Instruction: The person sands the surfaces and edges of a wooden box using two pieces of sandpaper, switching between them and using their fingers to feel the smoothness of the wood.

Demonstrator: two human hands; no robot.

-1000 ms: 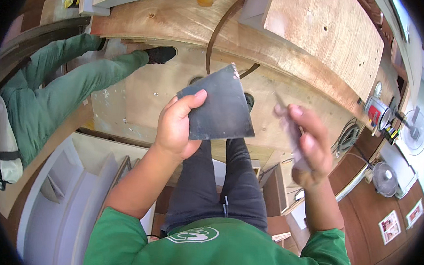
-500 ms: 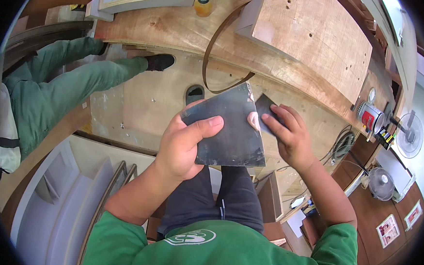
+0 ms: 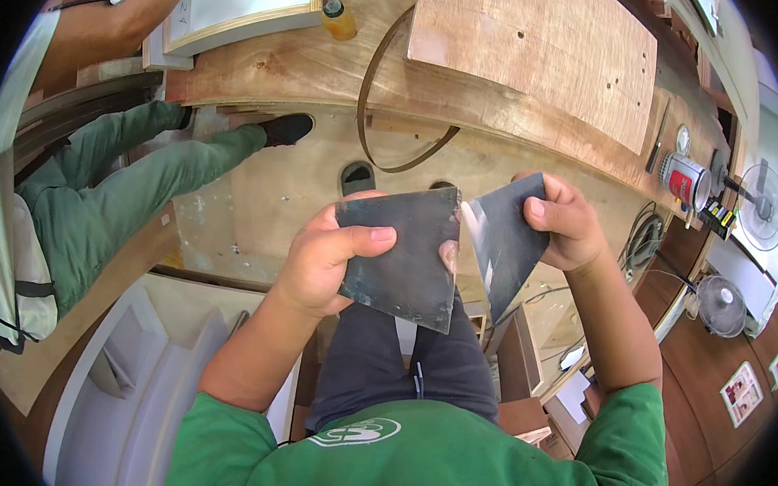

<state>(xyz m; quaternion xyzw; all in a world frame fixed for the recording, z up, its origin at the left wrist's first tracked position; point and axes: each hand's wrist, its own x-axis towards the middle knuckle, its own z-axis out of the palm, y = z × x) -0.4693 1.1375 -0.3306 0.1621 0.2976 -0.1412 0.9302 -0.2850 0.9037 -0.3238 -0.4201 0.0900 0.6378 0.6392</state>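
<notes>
My left hand is closed on a dark, flat, nearly square putty spreader, thumb on its upper face and fingers underneath. A small pinkish-white blob of putty sits at that spreader's right edge. In my right hand is a second dark putty spreader, gripped with the thumb on its face. It is tilted, and pale putty is smeared along its left side. The two edges come close together at the top; whether they touch I cannot tell.
Ahead is a wooden workbench with a plywood panel, a curved brown strip, an orange bottle and a can. Another person's arm and green-trousered legs are at left. Fans stand at right.
My right hand has turned over and come up, so its thumb and the spreader's putty-smeared face now show. The left spreader has tilted slightly, and its putty blob looks smaller.
</notes>
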